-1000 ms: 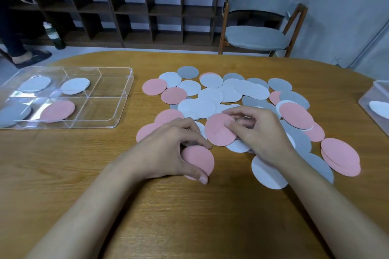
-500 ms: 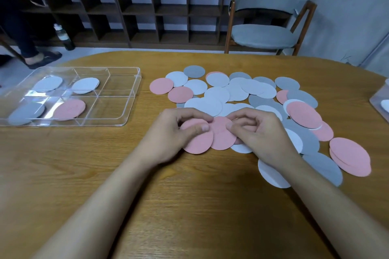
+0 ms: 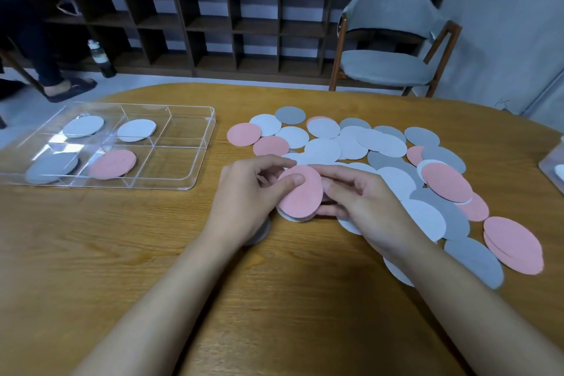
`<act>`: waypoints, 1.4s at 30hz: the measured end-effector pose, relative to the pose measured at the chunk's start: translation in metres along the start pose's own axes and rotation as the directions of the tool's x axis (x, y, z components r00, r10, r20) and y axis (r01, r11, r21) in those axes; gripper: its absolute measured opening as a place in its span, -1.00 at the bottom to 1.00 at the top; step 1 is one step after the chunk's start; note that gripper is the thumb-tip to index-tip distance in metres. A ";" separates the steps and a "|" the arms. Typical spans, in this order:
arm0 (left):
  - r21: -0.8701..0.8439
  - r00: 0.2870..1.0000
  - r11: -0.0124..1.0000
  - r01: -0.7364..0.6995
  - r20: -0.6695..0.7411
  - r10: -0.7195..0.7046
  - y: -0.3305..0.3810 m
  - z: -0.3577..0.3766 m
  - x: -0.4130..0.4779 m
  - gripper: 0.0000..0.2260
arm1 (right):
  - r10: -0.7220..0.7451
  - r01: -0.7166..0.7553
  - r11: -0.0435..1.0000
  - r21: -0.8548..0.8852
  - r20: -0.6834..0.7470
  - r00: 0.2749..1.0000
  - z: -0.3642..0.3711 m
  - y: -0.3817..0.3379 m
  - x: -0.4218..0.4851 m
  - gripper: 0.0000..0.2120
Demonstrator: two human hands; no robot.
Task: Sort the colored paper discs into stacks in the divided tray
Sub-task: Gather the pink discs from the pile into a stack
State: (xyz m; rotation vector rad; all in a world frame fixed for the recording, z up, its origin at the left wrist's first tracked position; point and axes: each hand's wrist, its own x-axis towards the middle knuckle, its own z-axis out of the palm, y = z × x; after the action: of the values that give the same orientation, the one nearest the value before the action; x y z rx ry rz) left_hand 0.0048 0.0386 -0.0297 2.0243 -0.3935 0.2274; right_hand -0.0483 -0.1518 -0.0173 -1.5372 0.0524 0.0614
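Observation:
My left hand [image 3: 244, 195] and my right hand [image 3: 363, 204] together hold a small stack of pink paper discs [image 3: 300, 194] just above the table, left thumb on top, right fingers at its right edge. Behind and to the right lies a loose spread of pink, white and grey discs [image 3: 396, 162]. The clear divided tray [image 3: 195, 162] stands at the left. It holds a light grey disc stack [image 3: 84, 125], a white stack [image 3: 136, 130], a darker grey stack [image 3: 52, 167] and a pink stack [image 3: 113, 163]; its two right compartments hold nothing.
A wooden table [image 3: 213, 299] carries everything. A second clear container [image 3: 552, 163] shows at the right edge. A grey chair [image 3: 390, 40] and dark shelving [image 3: 213, 24] stand behind the table. A person's leg and shoe [image 3: 61, 82] are at the far left.
My left hand lifted its pink disc from the table and brought it onto the pink disc held by my right hand; both hands now hold them as one stack.

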 end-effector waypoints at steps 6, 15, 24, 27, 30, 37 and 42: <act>-0.056 0.998 0.998 0.042 -0.033 -0.044 -0.004 -0.007 0.004 -0.89 | 0.042 -0.040 0.998 -0.045 0.033 0.999 0.004 -0.005 0.008 -0.77; 0.369 0.980 0.923 -0.110 0.194 0.039 -0.018 -0.037 0.008 -0.66 | -0.201 0.086 0.885 -0.457 -0.209 0.957 -0.016 0.009 0.007 -0.70; 0.286 0.967 0.954 -0.085 0.254 0.010 -0.012 -0.041 0.007 -0.52 | -0.195 0.065 0.864 -0.498 -0.213 0.957 -0.022 0.014 0.004 -0.70; 0.154 0.964 0.983 -0.095 0.261 0.052 -0.008 -0.032 0.004 -0.64 | -0.178 0.055 0.867 -0.496 -0.204 0.963 -0.021 0.016 0.004 -0.69; 0.104 0.970 0.988 -0.113 0.226 0.087 -0.008 -0.025 0.002 -0.91 | -0.169 0.051 0.869 -0.492 -0.198 0.965 -0.020 0.017 0.004 -0.68; -0.061 0.990 0.989 -0.136 0.038 0.138 -0.010 -0.024 0.005 -0.89 | -0.102 0.008 0.933 -0.359 -0.244 0.964 -0.021 0.016 0.006 -0.71; -0.276 0.991 0.956 0.102 0.114 -0.073 -0.012 -0.016 0.006 -0.92 | -0.087 0.042 0.968 -0.249 -0.175 0.981 -0.019 0.014 0.007 -0.71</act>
State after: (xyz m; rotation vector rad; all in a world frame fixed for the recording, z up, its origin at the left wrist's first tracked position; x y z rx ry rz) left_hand 0.0152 0.0566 -0.0298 1.7712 -0.3765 0.0099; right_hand -0.0422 -0.1702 -0.0329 -1.7870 0.1464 -0.1318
